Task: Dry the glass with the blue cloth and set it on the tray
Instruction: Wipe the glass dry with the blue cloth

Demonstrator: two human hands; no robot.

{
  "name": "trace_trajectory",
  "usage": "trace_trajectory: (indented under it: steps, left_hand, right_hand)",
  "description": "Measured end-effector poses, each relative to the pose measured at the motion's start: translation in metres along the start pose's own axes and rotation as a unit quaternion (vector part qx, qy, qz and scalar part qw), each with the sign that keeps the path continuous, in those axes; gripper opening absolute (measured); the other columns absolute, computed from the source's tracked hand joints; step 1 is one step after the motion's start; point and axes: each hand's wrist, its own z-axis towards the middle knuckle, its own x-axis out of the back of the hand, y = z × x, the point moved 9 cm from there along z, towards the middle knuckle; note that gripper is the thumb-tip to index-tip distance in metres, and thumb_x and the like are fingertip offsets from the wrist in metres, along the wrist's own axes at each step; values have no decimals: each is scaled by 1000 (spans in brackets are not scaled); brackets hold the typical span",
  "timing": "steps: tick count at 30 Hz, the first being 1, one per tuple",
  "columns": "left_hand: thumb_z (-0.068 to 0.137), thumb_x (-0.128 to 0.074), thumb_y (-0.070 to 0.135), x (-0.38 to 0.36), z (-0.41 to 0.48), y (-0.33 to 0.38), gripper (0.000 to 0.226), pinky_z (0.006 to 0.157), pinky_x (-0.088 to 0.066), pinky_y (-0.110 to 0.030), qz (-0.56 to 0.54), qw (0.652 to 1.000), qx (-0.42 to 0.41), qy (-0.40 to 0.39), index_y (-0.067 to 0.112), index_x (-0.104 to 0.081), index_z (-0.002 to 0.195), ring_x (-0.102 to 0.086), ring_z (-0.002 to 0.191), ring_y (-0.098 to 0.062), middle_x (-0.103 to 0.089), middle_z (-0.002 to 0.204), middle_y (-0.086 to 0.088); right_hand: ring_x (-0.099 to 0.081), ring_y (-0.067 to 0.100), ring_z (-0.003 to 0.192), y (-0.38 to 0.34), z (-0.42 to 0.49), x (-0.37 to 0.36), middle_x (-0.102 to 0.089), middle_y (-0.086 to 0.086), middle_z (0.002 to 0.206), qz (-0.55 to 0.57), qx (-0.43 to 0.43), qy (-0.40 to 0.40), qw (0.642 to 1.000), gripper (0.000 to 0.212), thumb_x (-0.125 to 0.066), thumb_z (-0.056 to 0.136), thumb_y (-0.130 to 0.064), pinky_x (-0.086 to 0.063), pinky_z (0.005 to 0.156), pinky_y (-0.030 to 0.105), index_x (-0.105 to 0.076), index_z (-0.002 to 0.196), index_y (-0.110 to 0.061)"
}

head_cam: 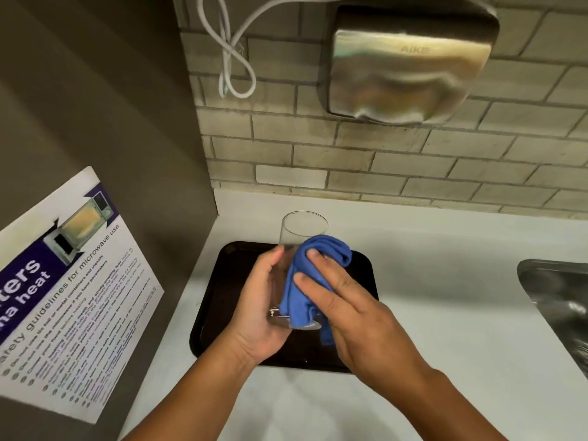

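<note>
A clear tall glass (300,232) is held above the dark tray (219,294), tilted with its open end pointing away from me. My left hand (259,300) grips its lower part near the base. My right hand (346,307) presses the bunched blue cloth (305,281) against the glass's outer right side. The cloth covers much of the glass and hangs down past its base. The tray lies flat on the white counter (445,281), under both hands.
A metal sink (560,300) is set into the counter at the right edge. A brown cabinet side with a microwave safety poster (73,291) stands close on the left. On the tiled wall behind hang a steel hand dryer (410,65) and a looped white cable (235,65).
</note>
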Motion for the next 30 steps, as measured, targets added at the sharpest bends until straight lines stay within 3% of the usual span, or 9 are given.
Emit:
trace_trajectory:
  steps: [6,10,13,18,20,22,25,28,30]
  left_hand:
    - [105,-59,46,5,2,-5,60,102,-63,-40,57,997,-15,52,7,-69,150,-73,129,-33,-72,148,-25]
    - [109,-57,49,11,1,-3,53,96,-65,-35,107,990,-47,78,15,-70,148,-75,131,-32,-76,142,-20]
    - [97,-66,52,7,1,-2,59,98,-65,-40,120,988,-49,86,20,-70,146,-77,128,-31,-81,136,-14]
    - [113,-54,43,17,5,-2,45,111,-59,-49,146,981,-49,121,17,-69,147,-76,129,-33,-80,137,-16]
    - [114,-54,43,19,5,-4,43,110,-60,-51,146,980,-43,129,17,-70,145,-77,127,-34,-80,135,-17]
    - [113,-56,45,19,7,-5,42,96,-65,-46,150,979,-38,132,20,-72,142,-81,119,-32,-83,131,-15]
    - [111,-58,47,25,11,0,42,73,-68,-37,137,976,-39,165,20,-71,140,-87,99,-25,-87,118,-12]
    - [111,-59,47,33,13,3,42,64,-69,-37,82,973,-24,214,12,-75,129,-88,88,-26,-89,106,-14]
    - [109,-60,48,38,14,2,41,68,-70,-40,61,970,-12,236,12,-78,117,-88,88,-28,-89,103,-14]
  right_hand:
    - [-40,31,152,18,9,7,-42,13,166,-40,-68,22,997,77,-77,81,24,-47,115,42,-63,149,-9]
    - [-42,27,148,9,4,-4,-50,20,161,-74,-18,3,997,79,-85,75,19,-46,114,42,-67,146,-11]
    - [-45,31,148,23,6,0,-49,23,162,-78,-75,11,994,78,-85,78,16,-56,108,48,-64,149,-10]
    - [-61,36,142,20,6,-16,-46,19,167,-69,-87,-25,994,86,-80,77,21,-53,102,29,-59,154,-12]
    - [-57,31,146,31,8,-14,-40,14,171,-41,-107,-24,993,79,-74,89,16,-51,109,31,-53,158,-16]
    - [-48,16,150,46,8,-13,-35,2,173,26,-159,-13,987,66,-59,105,6,-46,121,30,-45,163,-22]
    - [-57,-8,136,58,-1,-17,-58,-20,152,165,-238,52,956,51,-47,113,-7,-48,109,13,-50,159,-28]
    - [-70,-1,122,65,-11,-34,-75,-23,130,306,-325,83,891,45,-46,116,-13,-55,99,14,-57,152,-38]
    - [-73,3,120,61,-18,-44,-77,-22,128,375,-364,98,847,43,-45,116,-15,-58,97,18,-62,144,-43]
